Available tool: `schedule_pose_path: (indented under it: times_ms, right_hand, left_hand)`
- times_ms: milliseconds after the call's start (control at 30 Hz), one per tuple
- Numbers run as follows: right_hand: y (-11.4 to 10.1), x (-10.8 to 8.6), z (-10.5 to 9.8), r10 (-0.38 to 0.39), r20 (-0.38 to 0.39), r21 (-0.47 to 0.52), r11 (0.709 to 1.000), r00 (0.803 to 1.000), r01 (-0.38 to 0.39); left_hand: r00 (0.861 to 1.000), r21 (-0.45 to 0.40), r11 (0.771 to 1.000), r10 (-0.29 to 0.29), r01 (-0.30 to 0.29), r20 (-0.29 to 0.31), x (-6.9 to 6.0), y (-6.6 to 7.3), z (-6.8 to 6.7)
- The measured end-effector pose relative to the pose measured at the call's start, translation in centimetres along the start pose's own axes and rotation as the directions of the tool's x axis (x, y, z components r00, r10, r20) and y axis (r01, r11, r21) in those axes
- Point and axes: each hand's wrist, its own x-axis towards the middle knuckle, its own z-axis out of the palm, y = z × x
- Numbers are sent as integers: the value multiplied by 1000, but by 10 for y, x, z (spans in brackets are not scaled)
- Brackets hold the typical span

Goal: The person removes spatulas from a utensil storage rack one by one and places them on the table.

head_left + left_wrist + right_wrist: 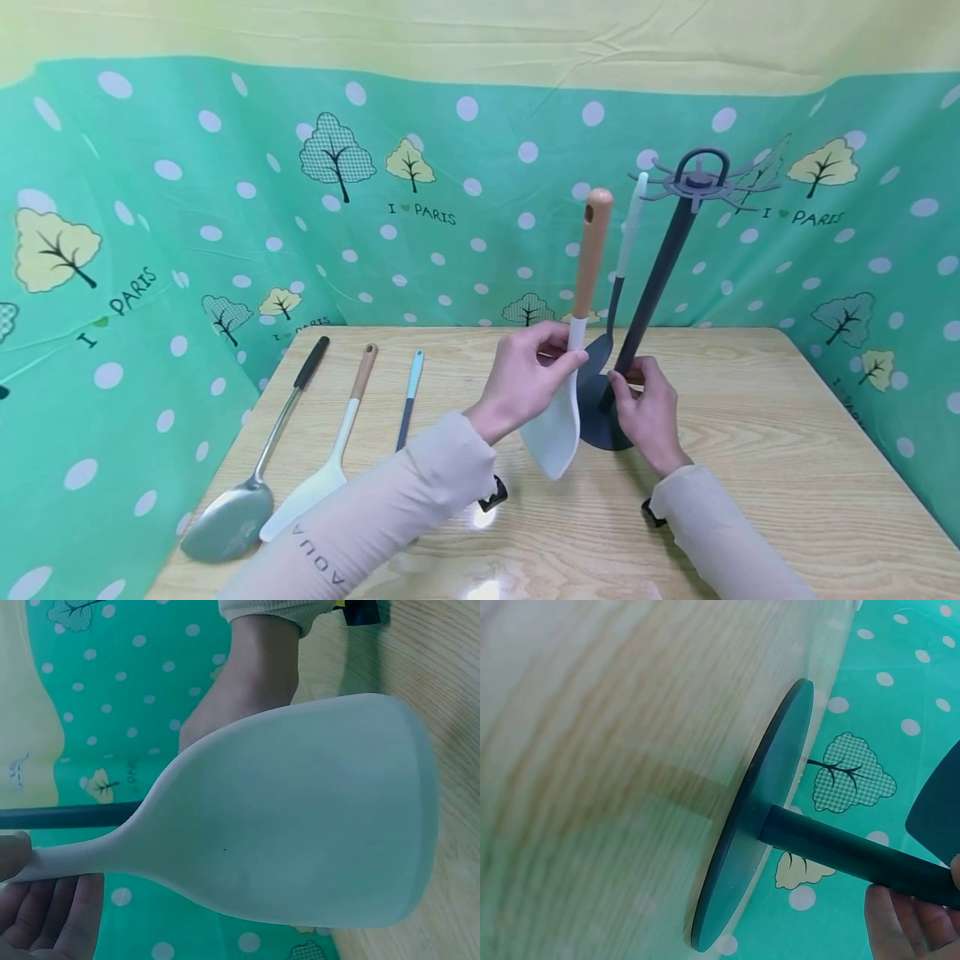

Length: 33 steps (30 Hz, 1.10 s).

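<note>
My left hand (529,371) pinches the white neck of a spatula (592,258), which has a wooden handle pointing up and a broad white blade (315,817) hanging down. Just to its right stands a dark utensil stand (660,275) with a round base (757,817) and a ring of hooks (697,185) under a loop on top. Fingers and thumb of my right hand (651,412) hold the lower part of its pole (840,847). From a hook on the left side hangs a dark utensil with a pale mint handle (632,221), its head partly hidden behind the spatula.
Left on the wooden table (780,433) lie a metal turner with a black handle (232,517), a white turner with a wooden handle (330,467) and a dark utensil with a blue handle (414,379), partly covered by my left sleeve. A green dotted cloth (420,275) hangs behind.
</note>
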Motion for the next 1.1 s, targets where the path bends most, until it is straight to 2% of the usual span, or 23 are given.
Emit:
schedule_pose_path:
  times_ms: [233,500,767,967,1100]
  right_hand:
    - [2,0,1,-19,-15,9,1000,1000,19]
    - [2,-1,0,-15,-6,12,1000,1000,15]
    - [2,-1,0,-9,-9,8,1000,1000,9]
    - [2,0,0,-3,-15,1,1000,1000,3]
    - [1,-1,0,-4,-15,-1,1000,1000,4]
  left_hand:
    - [1000,25,1000,-4,5,-25,-6,-4,-8]
    - [999,43,999,-25,27,-41,-11,-8,-15]
    - [998,67,997,-22,26,-66,-15,-11,-22]
    - [998,85,996,-19,24,-57,-18,-13,-27]
    - [998,127,991,-41,47,-51,-20,-17,-32]
